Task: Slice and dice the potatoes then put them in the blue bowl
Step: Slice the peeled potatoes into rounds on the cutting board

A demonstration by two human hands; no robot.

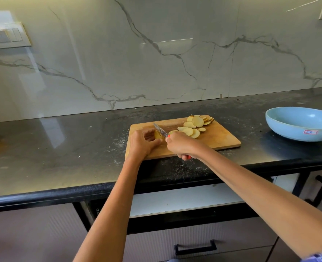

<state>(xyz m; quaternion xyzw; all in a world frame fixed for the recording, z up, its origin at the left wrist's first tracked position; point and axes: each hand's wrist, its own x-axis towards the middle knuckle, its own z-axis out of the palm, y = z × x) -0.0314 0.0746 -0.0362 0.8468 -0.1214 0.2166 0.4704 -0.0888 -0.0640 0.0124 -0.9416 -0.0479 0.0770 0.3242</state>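
Blue bowl (298, 127) bears a small sticker (310, 132); writing unreadable

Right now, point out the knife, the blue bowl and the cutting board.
knife (160, 129), head view, on the blade.
blue bowl (281, 129), head view, on the outer wall.
cutting board (220, 138), head view, on bare wood.

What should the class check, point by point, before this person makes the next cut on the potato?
1. Left hand holds the potato piece steady on the wooden cutting board: ok.
2. Right hand grips the knife by its red handle: ok.
3. Left fingertips tucked back from the blade: cannot tell, the hand hides them.
4. Potato slices lie off to the blade's right, clear of the cut: ok.
5. Board lies fully on the black counter: ok.
6. Blue bowl stands empty and ready to the board's right: ok.
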